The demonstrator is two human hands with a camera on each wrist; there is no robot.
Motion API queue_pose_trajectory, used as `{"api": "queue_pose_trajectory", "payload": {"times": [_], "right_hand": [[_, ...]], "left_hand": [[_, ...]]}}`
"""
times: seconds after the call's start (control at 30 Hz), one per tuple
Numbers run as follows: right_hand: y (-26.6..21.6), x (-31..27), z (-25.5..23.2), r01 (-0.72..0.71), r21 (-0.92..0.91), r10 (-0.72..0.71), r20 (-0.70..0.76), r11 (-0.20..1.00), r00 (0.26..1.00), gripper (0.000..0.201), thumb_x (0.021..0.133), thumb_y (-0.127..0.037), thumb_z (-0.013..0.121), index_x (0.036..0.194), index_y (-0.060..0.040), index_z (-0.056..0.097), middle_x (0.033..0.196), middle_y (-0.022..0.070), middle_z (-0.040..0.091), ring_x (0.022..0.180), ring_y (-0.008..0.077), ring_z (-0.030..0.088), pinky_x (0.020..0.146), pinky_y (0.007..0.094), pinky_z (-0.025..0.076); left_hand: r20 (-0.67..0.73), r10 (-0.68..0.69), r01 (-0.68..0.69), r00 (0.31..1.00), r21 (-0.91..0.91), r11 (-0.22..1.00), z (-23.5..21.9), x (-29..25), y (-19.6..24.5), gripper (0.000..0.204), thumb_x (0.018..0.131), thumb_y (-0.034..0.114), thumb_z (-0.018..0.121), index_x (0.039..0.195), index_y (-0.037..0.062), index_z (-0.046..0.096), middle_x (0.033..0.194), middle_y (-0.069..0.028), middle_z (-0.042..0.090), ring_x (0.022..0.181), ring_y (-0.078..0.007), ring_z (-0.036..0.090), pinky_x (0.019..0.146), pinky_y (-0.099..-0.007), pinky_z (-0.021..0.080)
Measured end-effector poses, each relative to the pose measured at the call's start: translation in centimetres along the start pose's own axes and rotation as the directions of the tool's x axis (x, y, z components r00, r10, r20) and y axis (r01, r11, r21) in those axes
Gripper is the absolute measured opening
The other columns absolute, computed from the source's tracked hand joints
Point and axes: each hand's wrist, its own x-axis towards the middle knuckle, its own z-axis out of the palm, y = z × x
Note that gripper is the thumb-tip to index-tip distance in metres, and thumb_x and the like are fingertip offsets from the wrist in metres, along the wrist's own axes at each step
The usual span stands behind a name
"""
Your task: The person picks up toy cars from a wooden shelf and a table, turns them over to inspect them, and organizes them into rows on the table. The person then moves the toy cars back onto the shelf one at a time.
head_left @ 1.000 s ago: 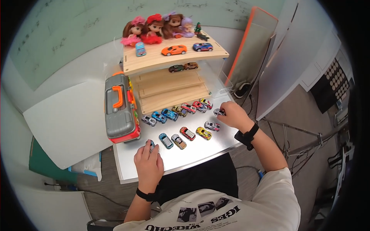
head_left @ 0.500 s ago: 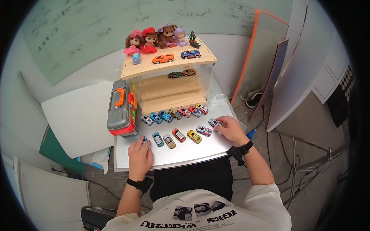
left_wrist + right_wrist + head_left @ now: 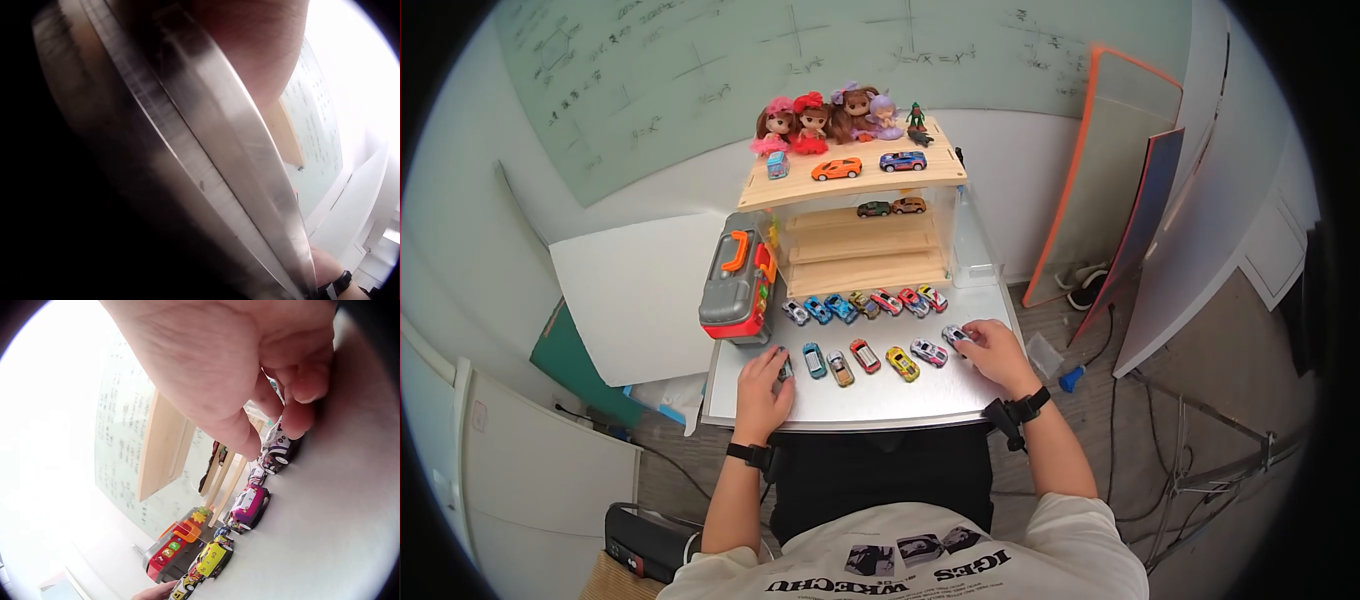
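In the head view, my left hand [image 3: 764, 396] holds a small dark-blue toy car [image 3: 785, 366] at the left end of the front row, its fingers covering much of it. At the row's other end, my right hand [image 3: 998, 357] pinches a white toy car [image 3: 953, 336] between thumb and fingers; the right wrist view shows its wheels on the tabletop. Between the hands stand a blue car [image 3: 814, 360], a tan one [image 3: 839, 369], a red one [image 3: 865, 356], a yellow one [image 3: 902, 364] and a white-and-pink one [image 3: 928, 352]. The left wrist view mostly shows the table's metal edge [image 3: 244, 144].
Behind runs a second row of toy cars [image 3: 863, 304], before a wooden shelf [image 3: 810, 189] bearing dolls [image 3: 811, 128] and more cars. A grey toolbox [image 3: 733, 290] stands left of the shelf, a clear bin [image 3: 975, 262] right of it.
My right hand has drawn the white car toward me, level with the front row's right end. The left hand stays on its car. The head view has tilted upward.
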Motion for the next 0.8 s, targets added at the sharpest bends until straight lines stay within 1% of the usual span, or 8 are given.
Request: {"api": "queue_pose_trajectory", "payload": {"times": [0.1,0.27,0.4,0.43,0.47,0.57,0.73,0.8], "right_hand": [[0.7,0.5,0.1,-0.025,0.026,0.025,0.011,0.999,1.000,0.041,0.089,-0.027,0.080,0.117,0.0020,0.074,0.103,0.0163,0.069,0.092,0.0252,0.069,0.080,0.0366,0.057],[-2.1,0.9,-0.8,-0.279,0.161,0.261,0.126,0.947,0.957,0.041,0.090,-0.029,0.080,0.112,0.0050,0.074,0.086,0.0095,0.069,0.078,0.0194,0.069,0.071,0.0339,0.057],[-3.6,1.7,-0.7,-0.267,-0.018,0.268,0.088,0.963,0.959,0.040,0.090,-0.028,0.079,0.110,0.0058,0.073,0.089,0.0140,0.072,0.072,0.0224,0.069,0.071,0.0367,0.057],[-2.2,2.7,-0.2,-0.022,-0.213,0.020,-0.014,0.977,1.000,0.038,0.090,-0.027,0.079,0.111,0.0049,0.073,0.092,0.0153,0.073,0.068,0.0220,0.069,0.068,0.0357,0.056],[-3.2,3.1,-0.2,0.205,-0.415,-0.250,-0.056,0.886,0.967,0.037,0.090,-0.025,0.079,0.112,0.0041,0.073,0.096,0.0166,0.074,0.065,0.0216,0.069,0.064,0.0348,0.056],[-7.3,5.0,0.2,0.240,-0.339,-0.282,-0.081,0.910,0.956,0.036,0.087,-0.024,0.077,0.108,0.0050,0.074,0.104,0.0223,0.073,0.072,0.0320,0.069,0.074,0.0422,0.057],[-11.3,13.0,2.0,0.366,-0.360,-0.392,0.000,0.858,0.920,0.043,0.087,-0.017,0.073,0.124,0.0036,0.067,0.118,0.0243,0.070,0.093,0.0399,0.070,0.087,0.0448,0.057],[-11.2,17.8,3.1,0.611,-0.472,-0.670,0.057,0.635,0.740,0.049,0.086,-0.012,0.069,0.132,0.0034,0.060,0.126,0.0264,0.067,0.109,0.0427,0.068,0.098,0.0471,0.055]], "left_hand": [[-0.016,-0.033,0.033,0.999,-0.014,0.999,0.0,-0.2,-0.2,0.046,0.082,0.010,0.074,0.126,-0.0003,0.070,0.135,-0.0229,0.066,0.119,-0.0436,0.062,0.104,-0.0499,0.049],[-0.032,-0.062,0.061,0.998,-0.054,0.997,0.2,-0.3,-0.7,0.047,0.082,0.012,0.075,0.127,-0.0003,0.069,0.136,-0.0233,0.065,0.119,-0.0431,0.062,0.104,-0.0500,0.048],[-0.038,-0.060,0.058,0.997,-0.060,0.997,0.0,-0.6,-1.1,0.047,0.082,0.013,0.075,0.127,-0.0005,0.069,0.135,-0.0229,0.065,0.119,-0.0427,0.063,0.104,-0.0501,0.048],[-0.040,-0.055,0.052,0.998,-0.068,0.996,-0.1,-0.7,-1.0,0.047,0.083,0.013,0.076,0.127,-0.0007,0.069,0.136,-0.0224,0.065,0.120,-0.0413,0.062,0.105,-0.0499,0.047],[-0.049,-0.071,0.067,0.996,-0.087,0.994,-0.1,-0.9,-1.0,0.047,0.083,0.013,0.076,0.127,-0.0007,0.069,0.136,-0.0224,0.065,0.120,-0.0413,0.062,0.105,-0.0499,0.047],[-0.047,-0.075,0.071,0.996,-0.088,0.994,-0.4,-0.7,-1.0,0.047,0.084,0.013,0.075,0.127,-0.0014,0.068,0.136,-0.0222,0.064,0.121,-0.0401,0.062,0.104,-0.0502,0.047],[-0.034,-0.067,0.063,0.997,-0.089,0.994,-0.6,-0.8,-1.0,0.046,0.084,0.011,0.074,0.128,-0.0018,0.067,0.136,-0.0219,0.063,0.120,-0.0387,0.061,0.103,-0.0496,0.047],[-0.026,-0.074,0.072,0.997,-0.095,0.993,-0.9,-0.7,-0.9,0.047,0.084,0.011,0.074,0.128,-0.0018,0.067,0.136,-0.0218,0.063,0.120,-0.0382,0.062,0.103,-0.0493,0.047]]}}
